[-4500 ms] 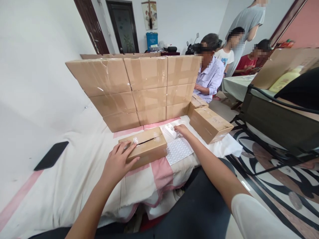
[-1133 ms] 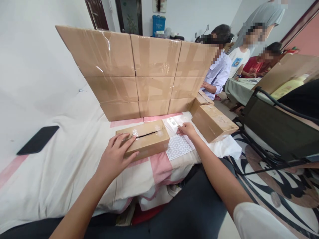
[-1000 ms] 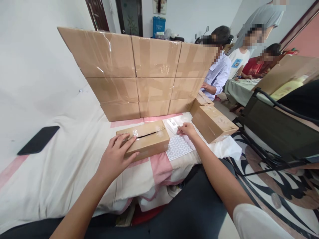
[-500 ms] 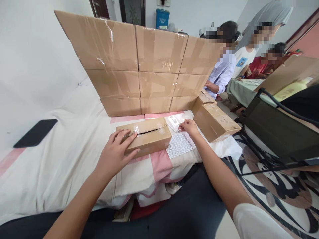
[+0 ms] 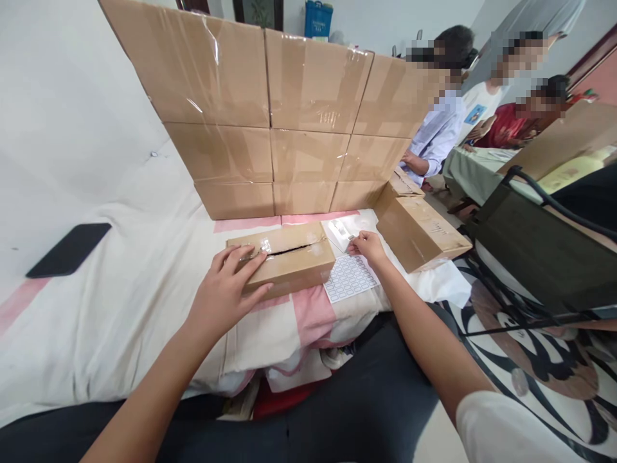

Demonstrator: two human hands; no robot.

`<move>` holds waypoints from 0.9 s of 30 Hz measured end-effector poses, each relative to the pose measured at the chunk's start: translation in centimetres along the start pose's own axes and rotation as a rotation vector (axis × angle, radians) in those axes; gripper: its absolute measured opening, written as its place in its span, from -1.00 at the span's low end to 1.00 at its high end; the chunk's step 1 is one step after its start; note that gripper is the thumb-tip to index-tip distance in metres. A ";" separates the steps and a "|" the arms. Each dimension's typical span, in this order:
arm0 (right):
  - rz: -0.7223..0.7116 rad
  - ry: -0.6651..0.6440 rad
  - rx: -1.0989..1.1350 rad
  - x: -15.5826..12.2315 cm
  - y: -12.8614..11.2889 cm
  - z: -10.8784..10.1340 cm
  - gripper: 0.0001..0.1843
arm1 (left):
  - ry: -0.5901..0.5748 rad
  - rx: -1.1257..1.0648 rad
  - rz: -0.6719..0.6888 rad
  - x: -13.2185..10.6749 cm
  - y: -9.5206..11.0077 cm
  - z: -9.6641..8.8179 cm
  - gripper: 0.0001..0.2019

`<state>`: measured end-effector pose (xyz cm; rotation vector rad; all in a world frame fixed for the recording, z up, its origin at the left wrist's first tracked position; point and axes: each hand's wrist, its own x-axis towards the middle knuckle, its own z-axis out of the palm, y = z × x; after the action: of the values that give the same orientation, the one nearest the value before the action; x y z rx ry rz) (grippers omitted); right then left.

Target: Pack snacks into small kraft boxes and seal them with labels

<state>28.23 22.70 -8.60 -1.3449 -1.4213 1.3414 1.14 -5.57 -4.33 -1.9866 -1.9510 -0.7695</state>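
Note:
A taped cardboard box [image 5: 299,267] with a dark open slit along its top lies on the cloth in front of me. My left hand [image 5: 236,273] rests on its left end, fingers spread over the top and thumb against the near side. Just right of the box is a small white tape dispenser [image 5: 339,233]. At its near edge my right hand [image 5: 367,247] is closed in a pinch; whatever lies between the fingertips is too small to make out. Below that hand lies a white sheet [image 5: 351,279] printed with rows of small rounded outlines, partly covered by it.
Stacked cardboard boxes [image 5: 303,154] form a wall behind the work area. Another carton [image 5: 409,238] stands to the right, beside white paper [image 5: 446,283]. A black phone-like slab [image 5: 70,249] lies far left. A dark green folding chair [image 5: 535,238] and several people are at the right.
The view has tilted slightly, so everything sits a little differently in the picture. Both hands keep nearly the same places, the left on the box and the right by the tape dispenser.

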 end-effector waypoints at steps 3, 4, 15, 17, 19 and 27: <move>-0.066 0.041 0.035 -0.3 1.2 0.7 -0.50 | 0.000 0.009 0.005 0.0 -0.1 0.1 -0.48; -0.092 0.057 0.048 -0.4 1.6 0.9 -0.50 | -0.001 0.010 0.005 0.0 -0.1 0.1 -0.48; -0.230 0.102 0.086 -0.7 3.8 1.7 -0.54 | 0.004 0.002 0.004 0.0 0.0 0.0 -0.47; -0.226 0.098 0.104 -0.7 3.8 1.7 -0.54 | 0.002 0.008 0.004 0.0 0.0 0.0 -0.47; -0.225 0.086 0.130 -0.7 3.9 1.7 -0.55 | 0.000 0.010 0.008 0.1 -0.1 0.1 -0.47; -0.246 0.026 0.189 -0.6 3.7 1.2 -0.53 | 0.004 -0.016 -0.001 0.4 0.0 0.2 -0.49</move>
<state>27.86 21.56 -12.32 -1.0261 -1.3566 1.2556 1.14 -5.13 -4.32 -1.9910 -1.9500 -0.7910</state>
